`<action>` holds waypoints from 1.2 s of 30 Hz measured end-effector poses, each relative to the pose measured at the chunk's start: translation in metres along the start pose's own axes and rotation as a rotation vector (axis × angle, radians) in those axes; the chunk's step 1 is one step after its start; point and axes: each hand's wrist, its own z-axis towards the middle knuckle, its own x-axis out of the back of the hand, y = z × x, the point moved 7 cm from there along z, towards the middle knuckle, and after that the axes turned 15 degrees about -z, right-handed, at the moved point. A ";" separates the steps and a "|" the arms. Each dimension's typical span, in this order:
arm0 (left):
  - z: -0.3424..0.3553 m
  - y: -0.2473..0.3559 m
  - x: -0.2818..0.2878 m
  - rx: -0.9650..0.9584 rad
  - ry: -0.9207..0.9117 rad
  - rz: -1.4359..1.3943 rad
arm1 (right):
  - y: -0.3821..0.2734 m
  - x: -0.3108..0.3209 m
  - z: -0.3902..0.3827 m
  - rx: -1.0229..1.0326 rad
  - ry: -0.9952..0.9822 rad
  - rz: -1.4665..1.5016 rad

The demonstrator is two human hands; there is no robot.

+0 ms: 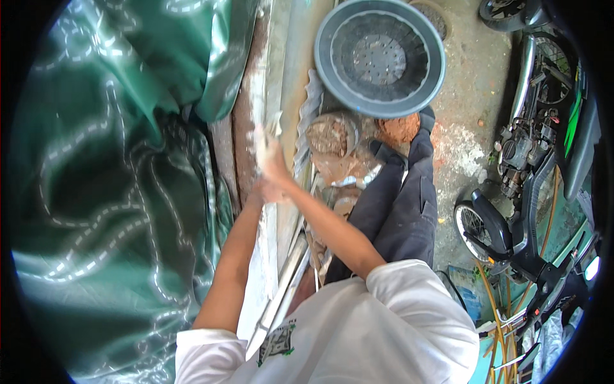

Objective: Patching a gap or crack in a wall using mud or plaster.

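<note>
Both my hands are together over a long, pale-smeared ledge (257, 86) running away from me at the left of centre. My right hand (274, 162) is closed around a small pale, flat-ended tool (274, 123); blur hides whether it is a brush or a scraper. The tool's end is at the ledge's whitish surface. My left hand (268, 191) sits just nearer to me, close against the right wrist. Its fingers are partly hidden and smeared.
A green tarpaulin (77, 173) drapes along the left. To the right are a grey plastic tub (323, 70), a bucket of brownish material (329, 136) and a reddish-brown heap (400, 129) by my feet. A motorcycle (521, 160) stands far right. Long metal pieces (288, 275) lean near my body.
</note>
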 end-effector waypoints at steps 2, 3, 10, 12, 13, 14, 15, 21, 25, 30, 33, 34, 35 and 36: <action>-0.001 -0.003 -0.009 0.025 -0.060 -0.098 | 0.007 0.004 0.002 -0.044 -0.038 0.031; -0.001 0.002 -0.003 -0.057 0.059 -0.009 | 0.004 0.016 0.005 0.001 0.089 -0.099; -0.008 0.017 0.007 -0.282 0.266 0.137 | 0.006 0.012 0.000 -0.062 -0.076 -0.106; -0.006 0.010 0.003 -0.207 0.203 0.131 | -0.001 0.015 -0.003 0.063 -0.014 -0.186; -0.008 0.011 0.006 -0.217 0.246 0.123 | 0.000 0.022 -0.004 0.080 0.061 -0.178; -0.008 0.010 0.004 -0.216 0.215 0.127 | 0.010 0.018 -0.004 -0.005 -0.018 -0.207; -0.009 0.013 0.004 -0.251 0.224 0.126 | 0.020 0.021 -0.003 -0.091 -0.031 -0.240; -0.012 0.019 0.008 -0.305 0.296 0.166 | 0.037 0.022 0.015 -0.047 -0.181 -0.106; -0.011 0.022 0.008 -0.292 0.268 0.190 | 0.031 0.026 0.017 -0.088 -0.225 -0.060; -0.017 0.038 0.019 -0.313 0.336 0.228 | -0.002 0.043 0.012 0.219 0.094 -0.340; -0.021 0.055 0.035 -0.351 0.417 0.138 | 0.007 0.041 0.020 0.204 0.024 -0.339; -0.022 0.057 0.044 -0.323 0.469 -0.034 | 0.010 0.041 0.024 0.224 0.025 -0.379; -0.023 0.058 0.053 -0.282 0.516 -0.204 | 0.015 0.045 0.029 0.225 0.022 -0.375; -0.024 0.065 0.057 -0.284 0.514 -0.205 | 0.023 0.041 0.034 0.190 -0.090 -0.330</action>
